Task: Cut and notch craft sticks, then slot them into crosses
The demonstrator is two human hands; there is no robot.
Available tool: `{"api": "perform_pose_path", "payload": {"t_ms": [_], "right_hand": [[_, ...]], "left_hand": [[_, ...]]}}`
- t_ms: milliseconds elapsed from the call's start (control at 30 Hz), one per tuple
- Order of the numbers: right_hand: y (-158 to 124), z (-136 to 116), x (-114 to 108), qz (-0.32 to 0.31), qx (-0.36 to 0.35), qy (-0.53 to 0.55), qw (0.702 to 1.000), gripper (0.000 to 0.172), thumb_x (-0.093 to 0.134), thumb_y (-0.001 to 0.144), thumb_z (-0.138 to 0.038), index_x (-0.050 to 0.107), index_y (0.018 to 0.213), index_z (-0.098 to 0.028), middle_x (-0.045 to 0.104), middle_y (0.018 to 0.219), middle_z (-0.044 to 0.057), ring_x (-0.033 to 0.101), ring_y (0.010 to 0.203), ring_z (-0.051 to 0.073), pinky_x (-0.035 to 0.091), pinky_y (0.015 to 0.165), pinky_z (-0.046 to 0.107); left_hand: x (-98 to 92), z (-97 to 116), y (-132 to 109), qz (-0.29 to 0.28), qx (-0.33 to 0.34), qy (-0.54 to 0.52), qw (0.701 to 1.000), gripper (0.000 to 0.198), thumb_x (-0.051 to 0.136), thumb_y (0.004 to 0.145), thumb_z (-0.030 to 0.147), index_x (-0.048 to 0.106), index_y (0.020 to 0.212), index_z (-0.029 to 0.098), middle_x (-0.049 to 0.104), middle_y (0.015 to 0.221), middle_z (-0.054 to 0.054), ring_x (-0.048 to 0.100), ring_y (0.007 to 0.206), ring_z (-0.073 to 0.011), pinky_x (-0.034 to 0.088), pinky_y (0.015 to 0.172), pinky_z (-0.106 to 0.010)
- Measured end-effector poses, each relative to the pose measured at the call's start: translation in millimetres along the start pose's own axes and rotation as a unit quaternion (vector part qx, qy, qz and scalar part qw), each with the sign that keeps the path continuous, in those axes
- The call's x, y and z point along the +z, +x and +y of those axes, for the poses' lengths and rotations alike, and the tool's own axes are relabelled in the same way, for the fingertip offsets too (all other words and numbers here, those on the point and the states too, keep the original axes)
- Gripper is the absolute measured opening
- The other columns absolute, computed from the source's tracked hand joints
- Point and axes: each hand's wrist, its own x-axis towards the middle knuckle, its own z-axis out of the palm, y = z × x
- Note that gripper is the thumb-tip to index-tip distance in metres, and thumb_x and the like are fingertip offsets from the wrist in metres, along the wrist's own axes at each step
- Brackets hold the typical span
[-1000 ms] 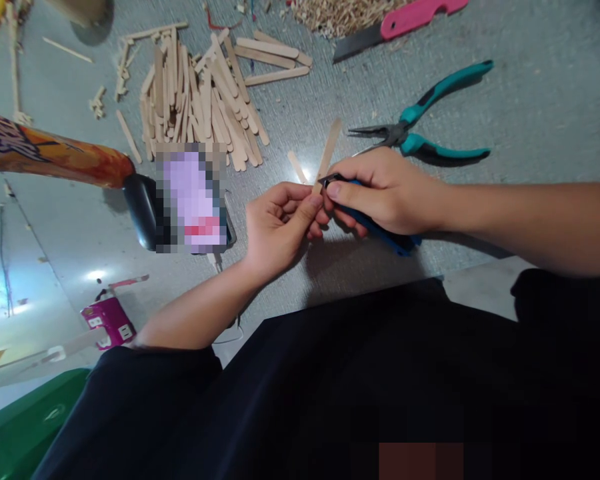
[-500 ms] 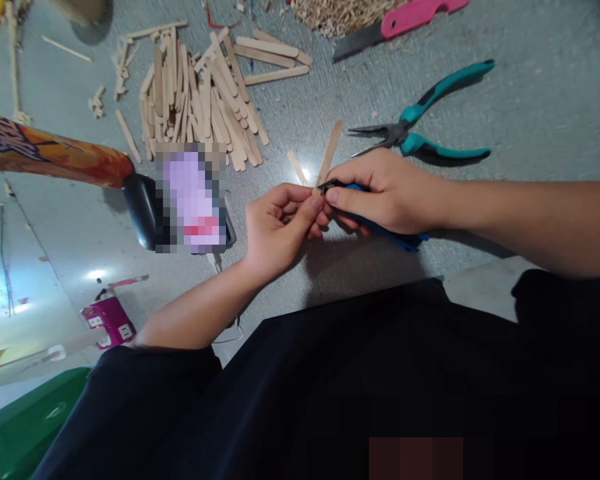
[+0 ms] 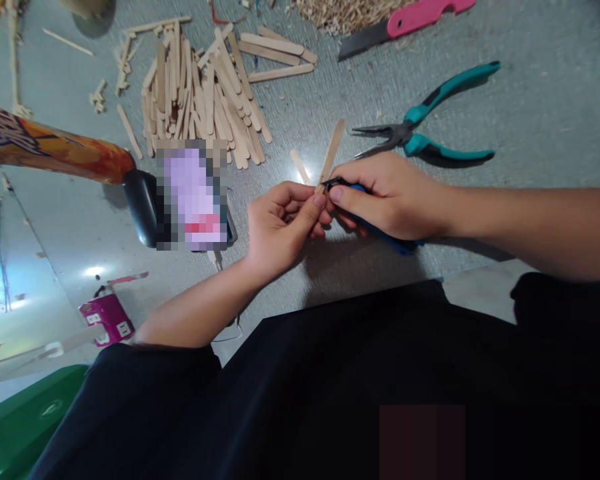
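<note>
My left hand [image 3: 287, 217] pinches the lower end of a wooden craft stick [image 3: 333, 148] between thumb and fingertips. The stick tilts up and to the right. Closed around a blue utility knife [image 3: 385, 235], my right hand [image 3: 390, 193] brings the knife's dark tip against the stick, just above the left thumb. Most of the handle is hidden by the right palm and fingers. A short piece of stick [image 3: 299, 165] lies behind the left fingers. Beyond the right hand, teal-handled needle-nose pliers [image 3: 405, 133] rest with their jaws apart.
A heap of craft sticks [image 3: 205, 100] lies at the back. A pink-handled saw [image 3: 405, 27] sits by wood shavings [image 3: 345, 13]. Left of my hands are a blurred phone [image 3: 195, 193], an orange snack tube [image 3: 55, 147] and a dark rounded object [image 3: 140, 207]. A purple power block [image 3: 107, 320] is lower left.
The knife tip has shifted slightly up along the stick, away from the left thumb. Both hands keep their grips. The whole view has moved a little.
</note>
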Motion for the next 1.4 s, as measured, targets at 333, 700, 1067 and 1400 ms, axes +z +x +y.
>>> {"api": "perform_pose_path", "payload": {"t_ms": [333,700,1067,1400], "right_hand": [[0.3,-1.1,-3.5,-0.037,0.036,0.042,0.998,0.033,0.07,0.12,-0.022,0.071,0.087,-0.022,0.069,0.063,-0.005,0.061,0.051,0.012,0.044,0.054,0.029],[-0.1,4.9,-1.9,-0.049,0.017,0.031,0.998,0.03,0.07,0.12,-0.026,0.069,0.091,-0.023,0.068,0.065,-0.006,0.061,0.054,0.012,0.043,0.057,0.028],[-0.1,3.3,-1.4,-0.041,0.016,0.029,0.999,0.029,0.068,0.119,-0.022,0.07,0.09,-0.024,0.068,0.063,-0.006,0.061,0.052,0.012,0.042,0.055,0.028],[0.4,4.3,0.4,-0.032,-0.002,-0.017,0.999,0.032,0.068,0.118,-0.024,0.067,0.087,-0.025,0.068,0.065,-0.006,0.059,0.055,0.013,0.041,0.059,0.031]], "left_hand": [[0.9,0.1,-0.6,0.004,0.031,-0.004,0.999,0.053,0.103,0.094,0.068,0.082,0.088,0.02,0.083,0.075,-0.002,0.076,0.058,-0.0114,0.064,0.054,-0.022],[-0.5,2.9,0.5,-0.003,0.063,-0.01,0.998,0.048,0.103,0.097,0.061,0.083,0.085,0.02,0.085,0.075,-0.002,0.077,0.06,-0.0106,0.064,0.055,-0.02],[-0.8,2.5,0.8,0.001,0.043,-0.001,0.999,0.05,0.102,0.096,0.067,0.081,0.085,0.022,0.085,0.075,-0.002,0.075,0.058,-0.011,0.064,0.054,-0.021],[-0.6,3.2,0.8,-0.003,0.036,-0.006,0.999,0.051,0.104,0.094,0.067,0.08,0.086,0.022,0.085,0.075,-0.001,0.076,0.058,-0.0104,0.064,0.054,-0.021]]}}
